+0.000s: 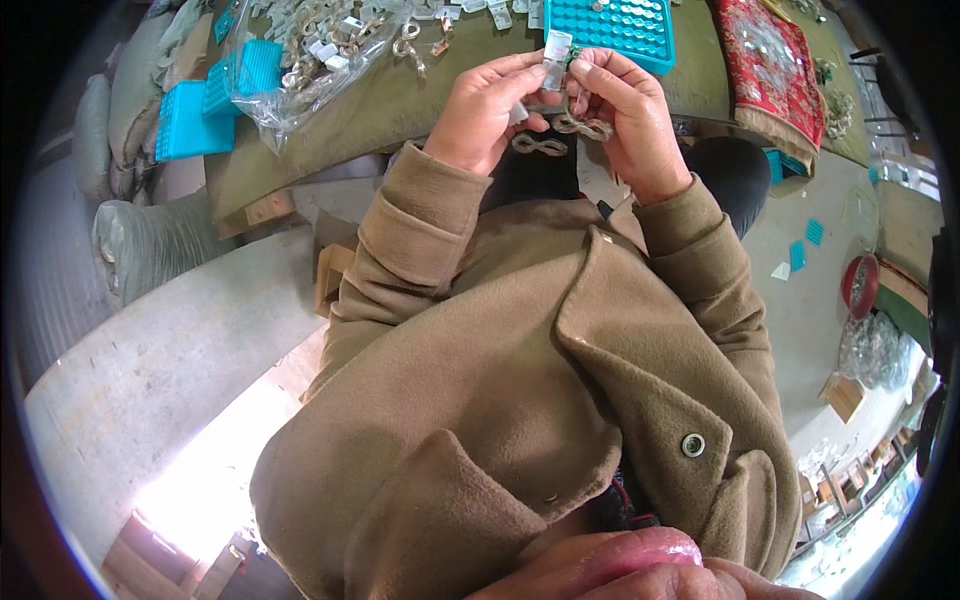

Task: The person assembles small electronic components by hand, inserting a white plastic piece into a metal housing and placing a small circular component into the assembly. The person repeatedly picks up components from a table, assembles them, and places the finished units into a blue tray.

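Observation:
My left hand (478, 115) pinches a small translucent white plastic piece (557, 48) upright between thumb and fingers. Close against it, my right hand (638, 115) has its thumb and fingers closed on a tan twisted cord bundle (582, 127), which hangs down in a looped figure-eight. A small green bit (573, 55) shows at my right fingertips. A second looped bundle (538, 147) hangs just below my left fingers, and what holds it is hidden. Both hands are held above the near edge of the green table (370, 150).
Beyond my hands stands a teal tray (652, 62) with rows of small cells. A clear plastic bag (283, 108) with similar bundles and white pieces lies at the left, near stacked teal trays (192, 122). At the right, a red patterned cloth (775, 75) hangs over the edge.

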